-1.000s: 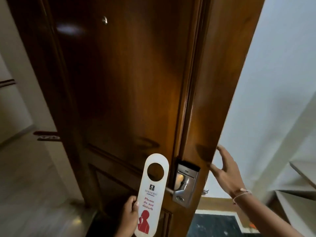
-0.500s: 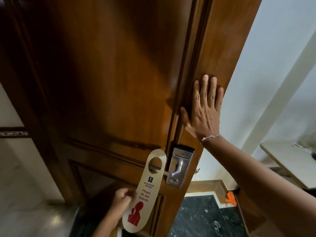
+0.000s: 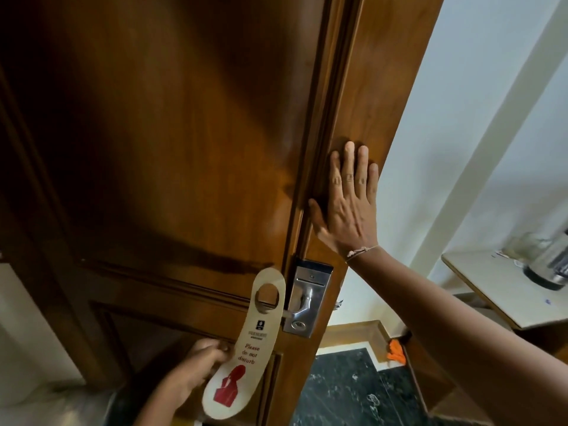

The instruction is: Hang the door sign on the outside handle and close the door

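Note:
A brown wooden door (image 3: 172, 155) stands partly open and fills most of the view. Its silver lock plate with a lever handle (image 3: 302, 302) sits near the door's right edge. The cream "Please do not disturb" door sign (image 3: 246, 342) has its round hole at the tip of the lever. My left hand (image 3: 201, 361) pinches the sign's left edge low down. My right hand (image 3: 350, 204) lies flat, fingers spread, on the door's edge above the lock.
A white wall (image 3: 461, 118) is to the right of the door. A light shelf (image 3: 498, 290) at the right carries a metal kettle (image 3: 550, 262). Dark marble floor (image 3: 353, 392) shows below the lock, with a small orange object (image 3: 395, 352) on it.
My right hand went from reaching in the air to resting flat on the door's edge. My left hand brought the sign up so that its hole meets the lever's tip.

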